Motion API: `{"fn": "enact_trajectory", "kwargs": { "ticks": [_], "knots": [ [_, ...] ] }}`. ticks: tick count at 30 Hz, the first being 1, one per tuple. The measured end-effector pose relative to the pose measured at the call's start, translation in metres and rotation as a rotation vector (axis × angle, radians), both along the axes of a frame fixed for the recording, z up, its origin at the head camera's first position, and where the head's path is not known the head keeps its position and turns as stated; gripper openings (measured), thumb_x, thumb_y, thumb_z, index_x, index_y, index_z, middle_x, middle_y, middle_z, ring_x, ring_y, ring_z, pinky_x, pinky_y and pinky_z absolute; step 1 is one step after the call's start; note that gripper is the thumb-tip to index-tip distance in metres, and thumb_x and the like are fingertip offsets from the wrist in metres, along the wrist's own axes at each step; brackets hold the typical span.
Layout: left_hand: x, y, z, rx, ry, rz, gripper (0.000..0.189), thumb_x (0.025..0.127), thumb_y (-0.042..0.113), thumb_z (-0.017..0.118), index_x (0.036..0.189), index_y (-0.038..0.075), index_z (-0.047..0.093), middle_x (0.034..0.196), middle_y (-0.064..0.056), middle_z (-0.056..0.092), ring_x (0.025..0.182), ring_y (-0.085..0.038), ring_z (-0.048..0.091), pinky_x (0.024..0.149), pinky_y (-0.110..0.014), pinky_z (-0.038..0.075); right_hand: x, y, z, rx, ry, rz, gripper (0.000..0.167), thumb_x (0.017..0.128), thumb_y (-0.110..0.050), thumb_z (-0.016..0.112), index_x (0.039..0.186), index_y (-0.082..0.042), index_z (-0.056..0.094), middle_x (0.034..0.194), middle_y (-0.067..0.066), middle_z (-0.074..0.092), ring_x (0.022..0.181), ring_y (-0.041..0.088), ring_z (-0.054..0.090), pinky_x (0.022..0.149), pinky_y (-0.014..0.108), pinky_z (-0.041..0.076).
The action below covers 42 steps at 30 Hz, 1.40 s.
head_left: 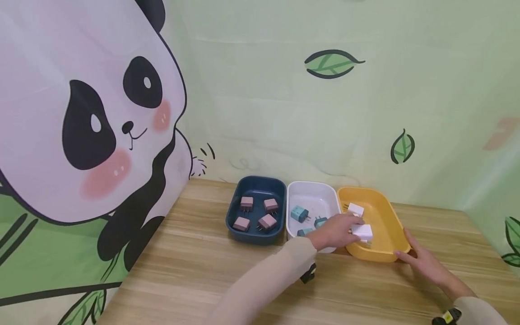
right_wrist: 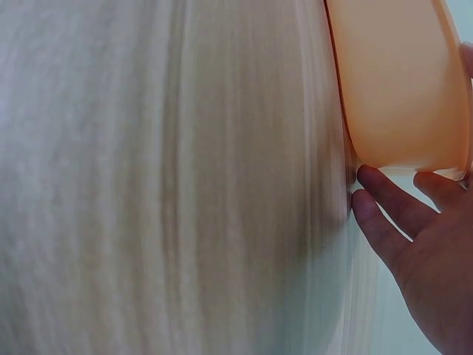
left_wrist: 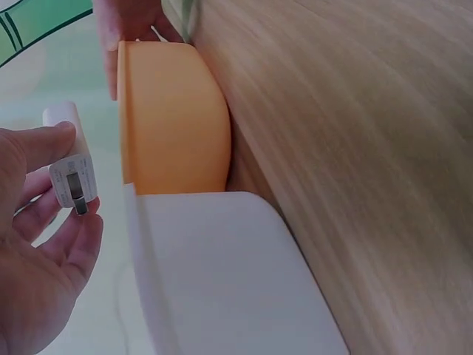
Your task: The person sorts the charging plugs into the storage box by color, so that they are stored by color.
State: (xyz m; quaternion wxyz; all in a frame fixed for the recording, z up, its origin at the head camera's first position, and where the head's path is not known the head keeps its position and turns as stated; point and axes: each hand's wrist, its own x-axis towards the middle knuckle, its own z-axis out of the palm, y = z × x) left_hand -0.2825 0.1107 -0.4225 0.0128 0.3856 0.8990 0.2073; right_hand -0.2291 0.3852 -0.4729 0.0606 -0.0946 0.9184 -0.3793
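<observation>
On the wooden table (head_left: 195,266), backed by a pale green wall with a large panda print (head_left: 89,117) on the left, three trays stand side by side toward the far edge. Leftmost is the dark blue tray (head_left: 235,228), holding four pink plug adapters (head_left: 267,221). Touching it on the right is the white tray (head_left: 313,192), with three teal plug adapters (head_left: 299,213) inside, one partly hidden behind the left hand. Rightmost, pressed against the white tray, is the yellow tray (head_left: 386,212), where one white plug adapter (head_left: 355,209) lies near its far left corner.

At the yellow tray's near right corner, the right hand (head_left: 422,264) rests with fingers spread and fairly straight, fingertips touching the tray's outer wall and nothing held in it. Reaching across the white tray from the near side, the left hand (head_left: 337,230) pinches a second white adapter, the held white plug (head_left: 362,232), between thumb and fingertips, just above the near left part of the yellow tray. From the left wrist view its metal prongs point toward the palm.
</observation>
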Motion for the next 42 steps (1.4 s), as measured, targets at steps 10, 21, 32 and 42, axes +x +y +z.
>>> {"fn": "enact_trajectory", "kwargs": {
  "ticks": [10, 21, 32, 42],
  "knots": [
    [-0.002, 0.014, -0.014, 0.021, 0.025, 0.013, 0.042, 0.088, 0.032, 0.067, 0.127, 0.019, 0.059, 0.125, 0.01, 0.058, 0.107, 0.001, 0.051, 0.091, -0.009, 0.034, 0.001, -0.001, 0.0, -0.024, 0.009, -0.002, 0.085, 0.097, -0.027, 0.054, 0.147, 0.003, -0.008, 0.146, 0.039, 0.004, 0.129, 0.057, 0.016, 0.098, 0.069, 0.016],
    [0.0, 0.024, -0.023, -0.041, 0.05, 0.021, 0.043, 0.089, 0.038, 0.064, 0.127, 0.02, 0.059, 0.123, 0.012, 0.059, 0.112, 0.002, 0.05, 0.095, -0.01, 0.032, 0.001, -0.001, -0.002, -0.023, 0.007, -0.009, 0.086, 0.097, -0.028, 0.055, 0.148, 0.0, -0.008, 0.147, 0.038, 0.005, 0.129, 0.056, 0.019, 0.097, 0.069, 0.019],
    [-0.002, 0.025, -0.024, -0.026, -0.026, 0.057, 0.042, 0.088, 0.038, 0.065, 0.127, 0.024, 0.059, 0.123, 0.016, 0.058, 0.109, 0.003, 0.05, 0.094, -0.011, 0.034, -0.001, 0.0, -0.001, -0.019, 0.021, -0.002, 0.086, 0.097, -0.029, 0.054, 0.148, 0.0, -0.008, 0.147, 0.037, 0.004, 0.13, 0.056, 0.017, 0.098, 0.069, 0.017],
    [-0.002, 0.025, -0.024, -0.027, -0.077, 0.053, 0.041, 0.088, 0.038, 0.065, 0.127, 0.026, 0.059, 0.122, 0.018, 0.058, 0.108, 0.005, 0.051, 0.092, -0.011, 0.036, 0.001, -0.001, 0.0, -0.021, 0.028, -0.002, 0.084, 0.097, -0.028, 0.054, 0.148, 0.002, -0.006, 0.148, 0.037, 0.005, 0.13, 0.054, 0.02, 0.101, 0.064, 0.016]
  ]
}}
